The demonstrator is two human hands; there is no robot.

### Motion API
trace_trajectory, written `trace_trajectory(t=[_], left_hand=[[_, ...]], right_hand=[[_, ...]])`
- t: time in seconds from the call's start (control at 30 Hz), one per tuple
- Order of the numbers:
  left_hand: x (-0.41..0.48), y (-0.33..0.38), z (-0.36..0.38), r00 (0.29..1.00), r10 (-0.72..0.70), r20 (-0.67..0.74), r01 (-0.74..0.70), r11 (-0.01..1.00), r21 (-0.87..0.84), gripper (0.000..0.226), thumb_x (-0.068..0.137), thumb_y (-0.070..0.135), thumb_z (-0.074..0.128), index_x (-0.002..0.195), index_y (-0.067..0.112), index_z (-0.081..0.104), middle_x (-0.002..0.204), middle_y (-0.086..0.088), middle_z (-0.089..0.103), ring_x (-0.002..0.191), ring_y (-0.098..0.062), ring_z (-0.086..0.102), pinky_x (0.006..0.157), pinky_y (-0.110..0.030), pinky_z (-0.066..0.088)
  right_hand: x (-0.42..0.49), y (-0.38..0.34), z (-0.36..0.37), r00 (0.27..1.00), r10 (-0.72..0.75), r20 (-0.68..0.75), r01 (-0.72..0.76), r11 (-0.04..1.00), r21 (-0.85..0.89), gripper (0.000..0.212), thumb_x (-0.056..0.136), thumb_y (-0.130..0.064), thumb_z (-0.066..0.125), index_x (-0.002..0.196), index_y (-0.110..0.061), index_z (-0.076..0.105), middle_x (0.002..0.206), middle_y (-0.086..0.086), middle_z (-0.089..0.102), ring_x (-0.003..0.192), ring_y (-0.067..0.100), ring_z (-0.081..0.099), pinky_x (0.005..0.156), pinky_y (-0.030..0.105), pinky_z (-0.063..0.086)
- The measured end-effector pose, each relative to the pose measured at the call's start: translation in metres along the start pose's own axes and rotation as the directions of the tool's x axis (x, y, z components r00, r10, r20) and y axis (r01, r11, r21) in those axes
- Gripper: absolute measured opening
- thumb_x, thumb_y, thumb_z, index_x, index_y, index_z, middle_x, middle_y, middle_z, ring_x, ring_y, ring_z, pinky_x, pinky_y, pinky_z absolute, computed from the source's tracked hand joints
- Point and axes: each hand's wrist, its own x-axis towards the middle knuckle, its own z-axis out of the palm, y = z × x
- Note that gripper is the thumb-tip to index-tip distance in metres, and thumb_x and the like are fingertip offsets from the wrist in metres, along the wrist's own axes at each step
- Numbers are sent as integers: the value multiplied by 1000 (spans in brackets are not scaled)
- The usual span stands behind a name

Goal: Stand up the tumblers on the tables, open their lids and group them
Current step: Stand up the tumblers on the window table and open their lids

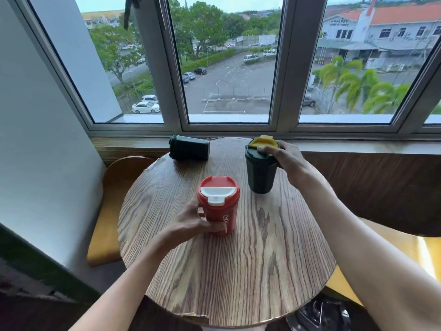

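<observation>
A red tumbler with a white flip lid stands upright near the middle of the round wooden table. My left hand grips its lower body from the left. A dark green tumbler with a yellow lid flap stands upright further back on the right. My right hand holds its top, fingers on the lid rim, and the yellow flap is tilted up. A second dark green tumbler lies on its side at the table's far left edge, base pointing right.
A window sill and wooden ledge run right behind the table. A wooden chair with a yellow cushion stands to the left, against a white wall. A yellow bench seat lies to the right.
</observation>
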Motion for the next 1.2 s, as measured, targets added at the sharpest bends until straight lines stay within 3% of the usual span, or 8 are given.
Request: trace_trajectory(t=[0.23, 0.4, 0.5, 0.7, 0.9, 1.0, 1.1, 1.2], left_hand=[[1, -2, 0, 1000, 19, -9, -18, 998, 53, 97, 55, 35, 89, 141, 23, 46, 124, 2, 66, 113, -15, 64, 86, -17, 51], [2, -5, 2, 998, 48, -27, -47, 999, 27, 88, 63, 15, 86, 140, 18, 46, 124, -4, 65, 113, -17, 62, 79, -9, 50], [1, -4, 2, 998, 55, -11, -55, 998, 11, 87, 67, 6, 86, 142, 18, 44, 125, -2, 63, 111, -10, 63, 79, -9, 51], [0, -6, 1, 999, 54, -9, -53, 998, 17, 88, 70, 9, 86, 143, 25, 41, 125, 3, 62, 109, -4, 60, 79, -7, 50], [1, -7, 0, 998, 60, -19, -59, 997, 40, 94, 60, 27, 87, 142, 26, 43, 126, 3, 63, 114, -10, 61, 81, -11, 51], [1, -4, 1, 998, 60, -12, -60, 997, 44, 89, 64, 18, 87, 141, 24, 43, 123, 5, 63, 113, -5, 60, 80, -8, 50], [1, -4, 2, 998, 51, -24, -50, 998, 41, 77, 73, 0, 83, 135, 25, 43, 114, 9, 63, 94, 13, 62, 73, -2, 47], [2, -5, 3, 998, 54, -28, -52, 997, 60, 77, 75, 1, 81, 134, 29, 41, 114, 11, 61, 91, 16, 61, 72, -1, 46]], right_hand=[[-14, -1, 31, 995, -34, 97, 33, 999, 16, 19, 70, -31, 80, 87, -24, 74, 88, -2, 74, 88, 16, 64, 80, 30, 46], [-18, 5, 34, 984, -19, 178, 16, 1000, 19, 49, 60, -42, 81, 102, -18, 74, 100, 6, 75, 99, 24, 67, 86, 34, 48], [-22, 4, 36, 980, -17, 197, 11, 999, 35, 47, 64, -37, 80, 104, -16, 73, 98, 4, 75, 91, 19, 65, 77, 27, 48], [-24, 2, 39, 975, 6, 220, -15, 999, 39, 40, 70, -31, 81, 106, -16, 72, 99, 6, 75, 89, 16, 66, 74, 24, 48], [-25, 2, 39, 976, 15, 218, -25, 999, 41, 45, 67, -33, 81, 108, -16, 70, 105, 10, 73, 95, 20, 66, 81, 30, 49], [-26, 1, 38, 974, 15, 228, -23, 999, 32, 44, 69, -34, 80, 108, -17, 69, 105, 9, 72, 93, 18, 64, 79, 28, 48], [-27, 1, 36, 973, 20, 229, -32, 998, 48, 48, 68, -34, 80, 112, -16, 68, 104, 7, 72, 94, 17, 65, 79, 27, 48], [-28, 0, 34, 971, 23, 239, -37, 998, 55, 50, 70, -32, 79, 114, -13, 66, 104, 7, 70, 91, 16, 63, 75, 25, 47]])
